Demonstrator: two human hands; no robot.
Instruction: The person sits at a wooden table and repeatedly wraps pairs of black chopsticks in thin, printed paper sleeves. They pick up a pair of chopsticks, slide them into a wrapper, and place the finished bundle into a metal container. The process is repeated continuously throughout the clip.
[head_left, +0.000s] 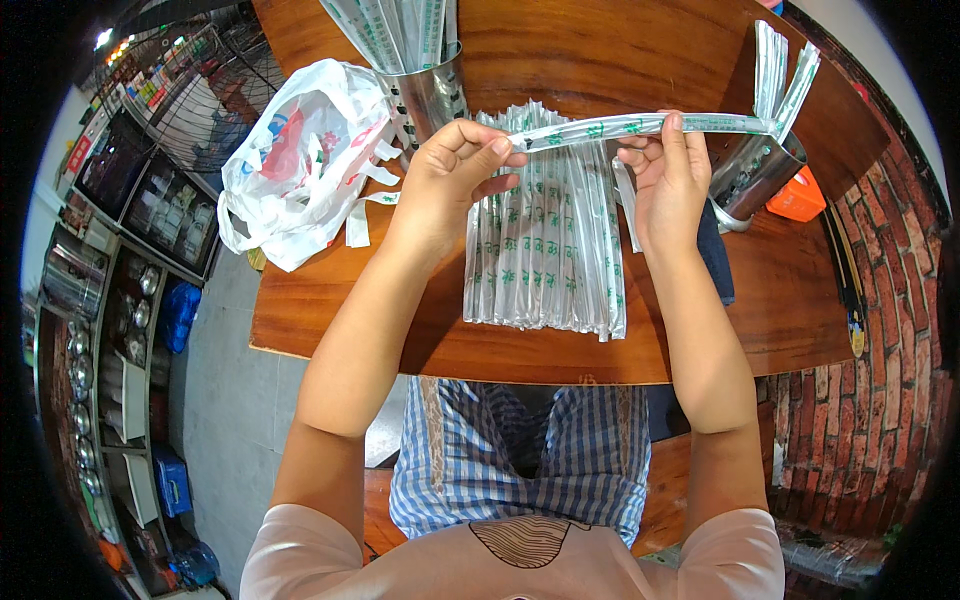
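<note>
I hold a pair of chopsticks in a clear plastic sleeve with green print (pixel 610 128) stretched level above the table. My left hand (pixel 455 180) pinches its left end between thumb and fingers. Farther along the sleeve, my right hand (pixel 672 185) grips it between thumb and fingers, and the right end sticks out past that hand. Below and between my hands lies a wide pile of wrapped chopsticks (pixel 545 250), side by side with their ends toward me. The held sleeve hides part of the pile's far end.
A crumpled white plastic bag (pixel 300 170) sits at the left of the wooden table (pixel 340 310). Behind it stands a metal holder (pixel 437 95) full of wrapped chopsticks. Another metal holder (pixel 757 170) with several leans at right, near an orange object (pixel 797 195) and dark cloth (pixel 716 260).
</note>
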